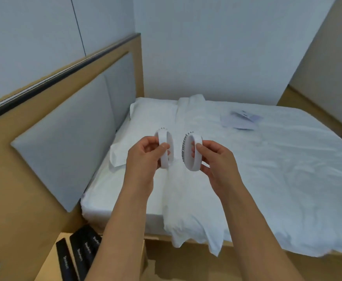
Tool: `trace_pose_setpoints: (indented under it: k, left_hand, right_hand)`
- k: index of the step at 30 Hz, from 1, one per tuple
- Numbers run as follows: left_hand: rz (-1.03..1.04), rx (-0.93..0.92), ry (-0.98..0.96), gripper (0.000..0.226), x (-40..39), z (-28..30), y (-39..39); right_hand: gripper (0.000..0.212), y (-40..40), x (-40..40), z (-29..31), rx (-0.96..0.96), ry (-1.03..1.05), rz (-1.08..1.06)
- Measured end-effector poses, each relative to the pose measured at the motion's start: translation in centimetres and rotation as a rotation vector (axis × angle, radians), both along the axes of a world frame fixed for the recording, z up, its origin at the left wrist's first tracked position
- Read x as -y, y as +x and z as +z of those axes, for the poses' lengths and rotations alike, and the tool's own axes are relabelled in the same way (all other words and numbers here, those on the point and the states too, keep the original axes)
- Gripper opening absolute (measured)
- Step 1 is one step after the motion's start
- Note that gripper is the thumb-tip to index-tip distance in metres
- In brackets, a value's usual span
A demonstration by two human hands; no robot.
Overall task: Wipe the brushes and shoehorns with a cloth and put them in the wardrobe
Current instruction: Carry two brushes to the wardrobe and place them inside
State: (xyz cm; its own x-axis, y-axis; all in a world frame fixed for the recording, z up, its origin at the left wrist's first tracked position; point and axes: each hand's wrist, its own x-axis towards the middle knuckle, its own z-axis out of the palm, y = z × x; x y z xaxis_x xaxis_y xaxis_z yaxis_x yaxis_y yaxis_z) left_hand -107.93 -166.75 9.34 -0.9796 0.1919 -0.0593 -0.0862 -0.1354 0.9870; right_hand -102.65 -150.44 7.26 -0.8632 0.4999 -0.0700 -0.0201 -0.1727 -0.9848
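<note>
My left hand (145, 153) grips a white oval brush (165, 148) by its loop handle, held on edge above the bed. My right hand (212, 157) grips a second white oval brush (193, 153) the same way, with grey bristles showing on its left side. The two brushes are close but apart, at chest height over a white pillow. Several black shoehorns (78, 254) with white lettering lie on a wooden bedside table (50, 262) at the bottom left. A pale cloth (241, 119) lies on the bed at the far right.
The white bed (287, 179) fills the middle and right, with a long pillow (188, 209) hanging over its near edge. A padded grey headboard (68, 128) in a wooden frame runs along the left. White walls stand behind, and wooden floor shows at the right.
</note>
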Motion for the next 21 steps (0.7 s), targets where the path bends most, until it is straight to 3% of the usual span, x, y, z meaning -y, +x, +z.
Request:
trace_pose_setpoints:
  k: [9, 21]
  left_hand:
    - [-0.329, -0.013, -0.016, 0.01, -14.5, 0.3, 7.5]
    - [-0.638, -0.062, -0.056, 0.008, -35.7, -0.4, 23.7]
  right_hand:
    - [0.013, 12.2, -11.8, 0.1, -0.031, -0.034, -0.317]
    - [0.018, 32.1, -27.8, -0.2, -0.054, -0.021, -0.666]
